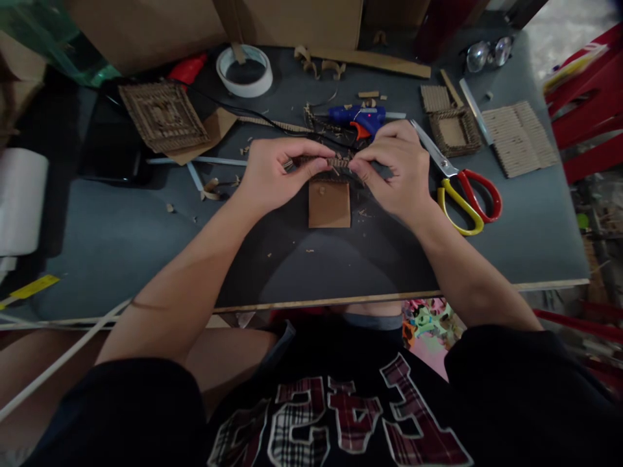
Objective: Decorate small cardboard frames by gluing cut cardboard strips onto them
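Observation:
My left hand (280, 168) and my right hand (396, 162) pinch a thin strip of corrugated cardboard (339, 162) between thumbs and fingers, one at either end. Just below the strip, on the dark tabletop, lies a small square of brown cardboard (329, 206). Behind my fingers rests a blue hot glue gun (357, 117) with an orange trigger and a glue stick in its back. Scissors (462, 181) with one red and one yellow handle lie right of my right hand. Small cardboard scraps are scattered around both hands.
A white tape roll (244, 71) stands at the back. On the left is a layered corrugated square (163, 117) near glue sticks (214, 161). A small corrugated frame (455, 131), a ribbed sheet (520, 137) and glasses (488, 54) lie to the right. A white cable (63, 360) crosses the front left edge.

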